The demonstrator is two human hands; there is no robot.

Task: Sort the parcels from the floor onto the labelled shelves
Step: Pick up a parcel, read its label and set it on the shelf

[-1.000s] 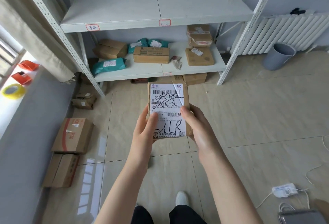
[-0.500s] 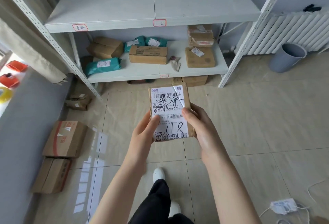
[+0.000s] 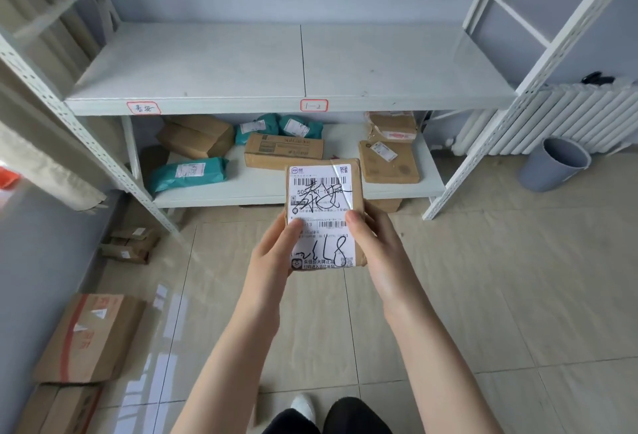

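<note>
"1-2" on shelf tag [image 3: 313, 105]

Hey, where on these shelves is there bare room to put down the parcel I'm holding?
The upper shelf looks entirely bare, both above the left red-edged label and above the 1-2 label. The lower shelf is crowded; only its front strip beside the teal bag shows bare. Both hands hold the parcel.

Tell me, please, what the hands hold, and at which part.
A small cardboard parcel, gripped by both hands at its lower side edges: left hand, right hand, thumbs on the label.
</note>
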